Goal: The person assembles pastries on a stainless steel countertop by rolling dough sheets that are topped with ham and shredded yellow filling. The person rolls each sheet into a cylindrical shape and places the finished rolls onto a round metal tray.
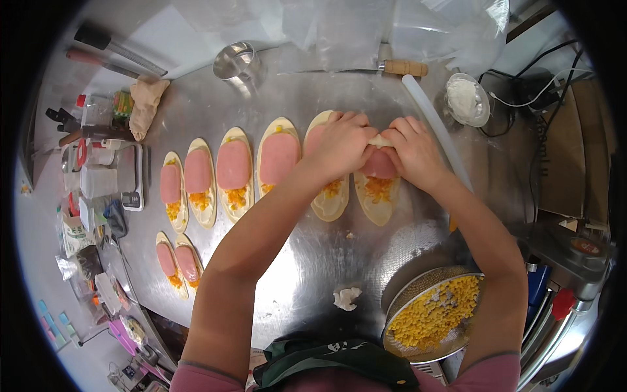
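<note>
At the right end of a row of long oval dough pieces, my left hand (347,139) and my right hand (409,147) pinch the far end of one dough piece (384,209). Its far edge (380,141) is folded over between my fingertips. A pink ham slice (378,164) and orange-yellow filling (378,188) lie on this piece. Under my left wrist, the neighbouring dough piece (329,208) is partly covered. Further left lie several more dough pieces with ham slices (279,159) and corn-like filling (236,198). Two others, with ham (187,257), lie nearer me.
A sieve of corn kernels (431,313) stands near my right forearm. Beyond my right hand are a white rolling pin (431,122) and a bowl of white powder (465,98). A wooden-handled knife (404,67) and metal cup (236,62) lie along the back; a scale (133,198) stands left.
</note>
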`<state>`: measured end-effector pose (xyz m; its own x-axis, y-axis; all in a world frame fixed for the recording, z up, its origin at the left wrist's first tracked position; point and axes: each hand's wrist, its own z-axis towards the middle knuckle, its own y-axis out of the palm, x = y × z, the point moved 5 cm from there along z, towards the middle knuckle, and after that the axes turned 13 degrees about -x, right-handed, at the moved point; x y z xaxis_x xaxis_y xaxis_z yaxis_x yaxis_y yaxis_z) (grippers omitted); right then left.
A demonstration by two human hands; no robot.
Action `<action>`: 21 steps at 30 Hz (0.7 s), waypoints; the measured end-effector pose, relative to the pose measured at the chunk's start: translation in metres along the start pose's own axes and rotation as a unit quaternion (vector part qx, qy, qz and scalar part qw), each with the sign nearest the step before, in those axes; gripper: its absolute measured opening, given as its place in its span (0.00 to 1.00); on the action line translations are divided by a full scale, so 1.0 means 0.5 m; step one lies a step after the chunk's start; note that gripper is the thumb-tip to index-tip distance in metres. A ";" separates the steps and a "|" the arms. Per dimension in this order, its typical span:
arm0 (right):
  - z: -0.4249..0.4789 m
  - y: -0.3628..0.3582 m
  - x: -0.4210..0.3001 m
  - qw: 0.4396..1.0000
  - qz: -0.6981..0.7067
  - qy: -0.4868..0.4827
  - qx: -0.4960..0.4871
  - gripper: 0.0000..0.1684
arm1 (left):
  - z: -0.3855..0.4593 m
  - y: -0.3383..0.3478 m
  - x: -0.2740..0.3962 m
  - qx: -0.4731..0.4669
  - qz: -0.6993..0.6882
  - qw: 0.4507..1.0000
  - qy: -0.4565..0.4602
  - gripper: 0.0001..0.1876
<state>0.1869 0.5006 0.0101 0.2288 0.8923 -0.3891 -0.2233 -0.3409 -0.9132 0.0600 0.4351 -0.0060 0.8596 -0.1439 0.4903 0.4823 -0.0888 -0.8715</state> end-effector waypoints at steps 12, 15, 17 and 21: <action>-0.009 0.011 0.022 0.995 0.086 0.041 -0.038 0.13 | -0.031 -0.010 0.026 0.078 -0.033 0.995 0.055 0.16; -0.015 0.001 -0.003 1.000 -0.005 -0.018 0.005 0.13 | -0.027 0.000 0.010 0.053 -0.032 0.998 0.006 0.16; -0.021 0.000 -0.013 0.996 -0.061 -0.060 0.021 0.13 | -0.026 0.005 0.011 0.021 -0.027 0.999 0.013 0.17; -0.028 -0.001 -0.012 0.999 -0.015 -0.033 0.027 0.13 | -0.035 0.007 0.025 0.046 -0.003 0.998 0.048 0.17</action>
<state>0.1990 0.4910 0.0111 0.1735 0.9204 -0.3503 -0.2688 -0.2980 -0.9159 0.0694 0.4160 -0.0029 0.8387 -0.2379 0.4898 0.5045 0.0012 -0.8634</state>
